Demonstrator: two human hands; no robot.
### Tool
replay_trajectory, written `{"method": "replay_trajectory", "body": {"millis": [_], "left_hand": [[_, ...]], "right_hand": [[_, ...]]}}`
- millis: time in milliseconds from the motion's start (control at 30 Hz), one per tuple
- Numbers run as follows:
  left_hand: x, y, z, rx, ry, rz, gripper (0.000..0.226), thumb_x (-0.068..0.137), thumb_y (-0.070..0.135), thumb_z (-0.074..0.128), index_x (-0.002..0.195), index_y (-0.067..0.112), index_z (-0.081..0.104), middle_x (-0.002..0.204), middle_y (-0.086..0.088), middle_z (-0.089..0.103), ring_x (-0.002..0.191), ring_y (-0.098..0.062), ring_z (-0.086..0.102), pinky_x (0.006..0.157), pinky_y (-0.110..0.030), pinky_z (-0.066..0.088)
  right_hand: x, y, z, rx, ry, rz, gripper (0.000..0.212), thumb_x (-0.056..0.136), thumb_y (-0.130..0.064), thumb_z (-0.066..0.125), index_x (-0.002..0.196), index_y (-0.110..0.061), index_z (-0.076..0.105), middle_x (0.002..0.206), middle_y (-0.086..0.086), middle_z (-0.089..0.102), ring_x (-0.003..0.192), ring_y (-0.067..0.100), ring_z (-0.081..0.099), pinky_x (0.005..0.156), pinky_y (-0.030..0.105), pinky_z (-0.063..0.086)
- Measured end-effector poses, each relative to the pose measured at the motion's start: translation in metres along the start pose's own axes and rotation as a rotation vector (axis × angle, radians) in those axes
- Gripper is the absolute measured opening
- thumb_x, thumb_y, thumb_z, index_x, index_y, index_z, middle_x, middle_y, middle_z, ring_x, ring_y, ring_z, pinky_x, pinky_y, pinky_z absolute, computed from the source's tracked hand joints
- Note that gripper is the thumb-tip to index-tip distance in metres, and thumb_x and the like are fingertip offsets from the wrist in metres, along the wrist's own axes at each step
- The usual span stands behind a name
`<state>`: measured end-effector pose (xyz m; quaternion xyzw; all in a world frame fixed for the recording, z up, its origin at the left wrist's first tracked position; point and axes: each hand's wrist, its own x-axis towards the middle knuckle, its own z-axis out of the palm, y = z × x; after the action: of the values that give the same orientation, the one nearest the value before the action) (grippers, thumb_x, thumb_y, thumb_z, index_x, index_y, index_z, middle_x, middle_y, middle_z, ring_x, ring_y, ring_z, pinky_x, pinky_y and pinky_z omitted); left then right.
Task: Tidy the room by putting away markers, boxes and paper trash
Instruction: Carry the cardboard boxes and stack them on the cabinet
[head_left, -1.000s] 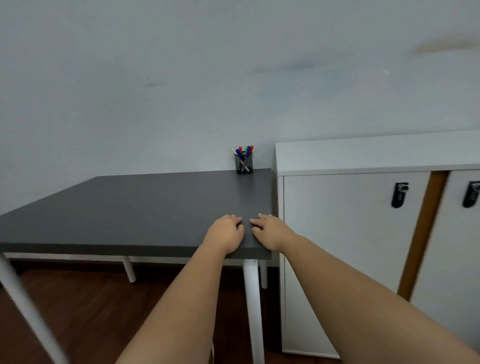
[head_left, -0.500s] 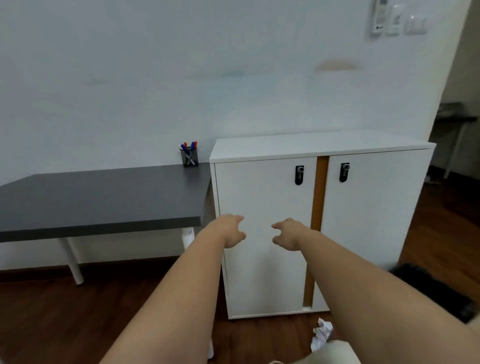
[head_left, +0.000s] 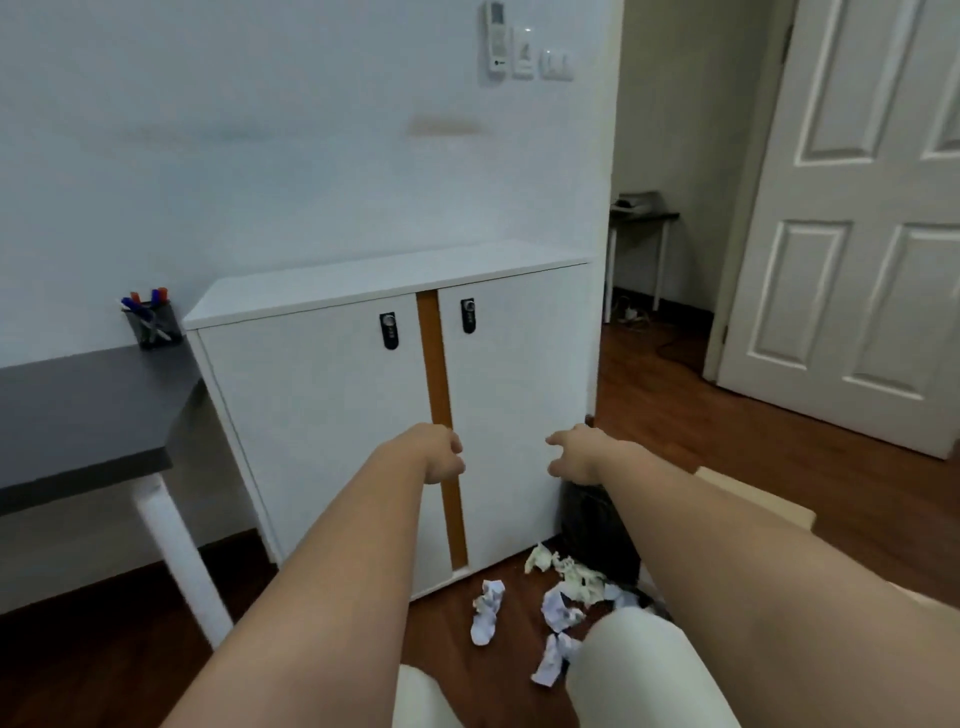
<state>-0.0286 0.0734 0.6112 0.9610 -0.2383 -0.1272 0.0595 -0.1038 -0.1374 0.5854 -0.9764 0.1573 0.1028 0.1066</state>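
Note:
Several crumpled white paper balls (head_left: 558, 609) lie on the wooden floor in front of the white cabinet (head_left: 332, 415). A black mesh bin (head_left: 597, 530) stands just right of the cabinet, partly behind my right arm. Coloured markers stand in a black mesh cup (head_left: 153, 325) at the back corner of the dark table (head_left: 78, 415). My left hand (head_left: 441, 452) and my right hand (head_left: 576, 452) are held out in the air in front of the cabinet doors, both empty, fingers loosely curled and apart.
The cabinet has two doors with black locks (head_left: 388, 330). A white panelled door (head_left: 857, 218) stands open at the right, with a doorway and a small table (head_left: 641, 213) beyond. A pale box edge (head_left: 753, 499) shows behind my right arm. My pale trouser legs fill the bottom.
My hands have lifted off the dark table's corner. The view has swung right and down, from the table to the cabinet, bringing the paper balls, the bin and the doorway into sight.

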Motion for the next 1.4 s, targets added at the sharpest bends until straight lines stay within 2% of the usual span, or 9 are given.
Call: {"method": "replay_trajectory", "body": {"millis": [300,500,633,733,900,1033,1200,1300,1400], "left_hand": [[0.042,0.153,0.050,0.056,-0.096,0.310,0.045,0.093,0.036,0.056,0.136,0.022,0.055,0.139,-0.004,0.054,0.125,-0.024,0.050,0.100,-0.033,0.042],[0.066,0.218,0.097,0.045,-0.194,0.427,0.047,0.094,0.037,0.057,0.138,0.022,0.053,0.145,-0.003,0.050,0.128,-0.024,0.049,0.105,-0.035,0.043],[0.082,0.244,0.130,0.033,-0.275,0.469,0.047,0.095,0.035,0.055,0.140,0.021,0.051,0.145,-0.002,0.049,0.126,-0.023,0.050,0.097,-0.031,0.043],[0.092,0.254,0.157,0.053,-0.324,0.484,0.047,0.096,0.034,0.054,0.141,0.021,0.049,0.147,-0.003,0.047,0.129,-0.023,0.048,0.102,-0.034,0.043],[0.111,0.254,0.195,0.047,-0.395,0.472,0.047,0.098,0.028,0.051,0.144,0.020,0.046,0.148,-0.006,0.045,0.127,-0.024,0.049,0.100,-0.034,0.044],[0.120,0.254,0.224,0.033,-0.430,0.463,0.045,0.098,0.027,0.052,0.142,0.018,0.049,0.147,-0.006,0.047,0.127,-0.025,0.050,0.103,-0.037,0.044],[0.124,0.273,0.262,0.078,-0.507,0.514,0.040,0.098,0.032,0.052,0.133,0.015,0.057,0.135,-0.010,0.057,0.114,-0.027,0.058,0.092,-0.036,0.048],[0.122,0.295,0.285,0.043,-0.553,0.555,0.041,0.098,0.035,0.052,0.135,0.017,0.055,0.140,-0.008,0.053,0.124,-0.026,0.053,0.099,-0.037,0.044],[0.115,0.318,0.311,-0.016,-0.610,0.578,0.043,0.096,0.037,0.053,0.136,0.019,0.054,0.139,-0.007,0.054,0.123,-0.026,0.052,0.102,-0.039,0.044]], "right_hand": [[-0.051,0.160,0.011,0.070,-0.047,0.311,0.059,0.096,-0.039,0.046,0.150,-0.029,0.026,0.156,0.013,0.022,0.138,0.039,0.029,0.106,0.048,0.036],[-0.083,0.235,0.037,0.127,-0.048,0.480,0.059,0.096,-0.038,0.046,0.150,-0.029,0.025,0.157,0.012,0.018,0.137,0.038,0.032,0.106,0.047,0.039],[-0.096,0.265,0.065,0.141,-0.076,0.545,0.060,0.093,-0.040,0.046,0.149,-0.030,0.028,0.154,0.014,0.024,0.137,0.038,0.033,0.108,0.046,0.037],[-0.101,0.281,0.090,0.137,-0.111,0.572,0.059,0.092,-0.039,0.046,0.148,-0.027,0.032,0.151,0.015,0.030,0.135,0.036,0.037,0.107,0.043,0.038],[-0.090,0.293,0.126,0.204,-0.180,0.586,0.057,0.093,-0.038,0.048,0.146,-0.023,0.035,0.147,0.016,0.034,0.132,0.037,0.039,0.106,0.044,0.038],[-0.082,0.304,0.149,0.318,-0.173,0.616,0.062,0.094,-0.038,0.050,0.150,-0.024,0.029,0.152,0.016,0.027,0.137,0.036,0.034,0.111,0.045,0.034],[-0.100,0.334,0.180,0.339,-0.165,0.736,0.061,0.092,-0.037,0.048,0.149,-0.026,0.030,0.154,0.014,0.025,0.140,0.035,0.028,0.114,0.044,0.030],[-0.117,0.356,0.197,0.367,-0.150,0.820,0.061,0.092,-0.038,0.049,0.149,-0.028,0.030,0.158,0.015,0.016,0.145,0.035,0.017,0.116,0.044,0.027],[-0.138,0.376,0.213,0.405,-0.109,0.915,0.061,0.090,-0.035,0.050,0.148,-0.028,0.032,0.158,0.014,0.015,0.143,0.035,0.017,0.115,0.045,0.026]]}}
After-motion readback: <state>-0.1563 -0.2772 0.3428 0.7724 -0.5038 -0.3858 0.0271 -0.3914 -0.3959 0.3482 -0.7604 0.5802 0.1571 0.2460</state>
